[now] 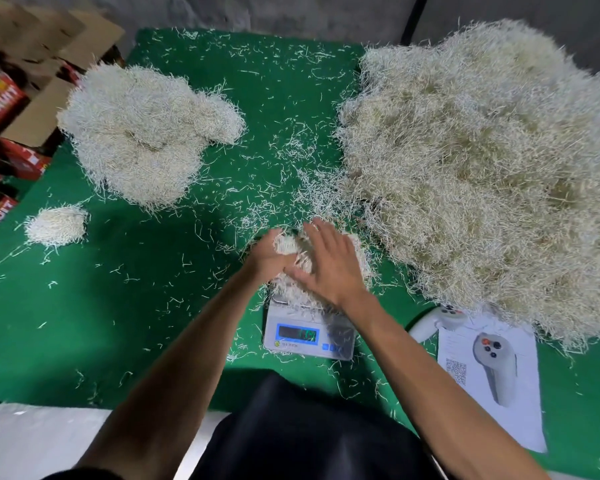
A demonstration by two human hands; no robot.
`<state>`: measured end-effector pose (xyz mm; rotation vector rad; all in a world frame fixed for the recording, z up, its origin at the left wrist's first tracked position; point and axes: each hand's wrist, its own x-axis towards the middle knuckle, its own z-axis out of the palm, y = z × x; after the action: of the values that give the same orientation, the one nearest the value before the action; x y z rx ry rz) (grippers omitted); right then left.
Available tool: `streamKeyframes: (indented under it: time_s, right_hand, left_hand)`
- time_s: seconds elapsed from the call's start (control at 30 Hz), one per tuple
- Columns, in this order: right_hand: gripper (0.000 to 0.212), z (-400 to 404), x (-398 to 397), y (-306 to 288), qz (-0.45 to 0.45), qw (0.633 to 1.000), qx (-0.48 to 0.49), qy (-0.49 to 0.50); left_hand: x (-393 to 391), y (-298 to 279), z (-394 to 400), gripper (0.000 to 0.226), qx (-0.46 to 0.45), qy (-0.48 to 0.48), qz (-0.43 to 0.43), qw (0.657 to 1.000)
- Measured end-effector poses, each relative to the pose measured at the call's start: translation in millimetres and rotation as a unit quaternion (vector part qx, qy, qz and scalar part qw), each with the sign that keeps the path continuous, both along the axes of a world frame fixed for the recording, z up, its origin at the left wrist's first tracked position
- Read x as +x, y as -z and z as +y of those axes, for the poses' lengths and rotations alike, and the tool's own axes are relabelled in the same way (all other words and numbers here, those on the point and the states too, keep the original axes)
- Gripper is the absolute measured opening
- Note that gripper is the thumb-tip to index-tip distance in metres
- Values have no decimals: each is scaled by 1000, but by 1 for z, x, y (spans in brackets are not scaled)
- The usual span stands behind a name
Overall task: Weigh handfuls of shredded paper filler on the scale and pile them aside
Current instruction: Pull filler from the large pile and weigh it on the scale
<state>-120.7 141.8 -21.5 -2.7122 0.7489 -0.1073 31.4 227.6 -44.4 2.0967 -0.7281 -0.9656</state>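
A small white digital scale [309, 336] with a lit blue display sits on the green table [118, 306] in front of me. A handful of pale shredded paper [293, 289] lies on its platform. My left hand [265, 256] curls around the handful's left side. My right hand [328, 265] lies flat on top of it with fingers spread. A huge heap of shredded paper [482, 161] fills the table's right side. A medium pile [142, 133] lies at the far left, with a small separate clump [56, 226] nearer me.
Loose shreds scatter across the green cloth. A white handheld controller [433, 320] and a printed sheet [489, 379] picturing it lie right of the scale. Red and brown cardboard boxes [11, 105] stand off the table's left edge.
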Motion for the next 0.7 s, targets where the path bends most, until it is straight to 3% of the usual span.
streamKeyframes:
  time_s: [0.1,0.2,0.27,0.33,0.4,0.47,0.53,0.57,0.6,0.63,0.7]
  right_hand:
    - [91,-5,4,27,112,993,-25,-30]
    - [79,-10,2,36,77,997,-8,-3]
    - [75,-14,-2,39,52,998,18,20]
    - [72,-18,-7,43,70,997,6,17]
    - [69,-21,-10,49,88,996,5,10]
    - [69,-22,-9,50,75,997,25,23]
    - [68,-21,-7,51,55,997,29,35]
    - [67,-20,-7,53,46,998,26,39]
    - [66,-19,-6,55,38,998,23,44]
    - [65,-18,-6,56,31,998,22,50]
    - [63,-18,-6,59,23,998,18,54]
  left_hand:
    - [4,2,1,73,26,23,-5,999]
    - [13,-7,14,30,-60,-1,83,995]
    - [29,-6,20,40,-109,-49,171,978]
    - [38,-13,25,51,-157,-111,324,926]
    - [52,-22,37,38,-196,-167,448,856]
    - [71,-24,48,28,-200,-135,388,889]
    - [86,-28,59,52,-123,-52,235,963]
    - [90,-30,63,68,-31,39,115,992]
    - [92,-31,64,81,97,130,27,986]
    - [90,-27,70,85,203,205,-77,954]
    - [89,-13,76,61,314,255,-190,895]
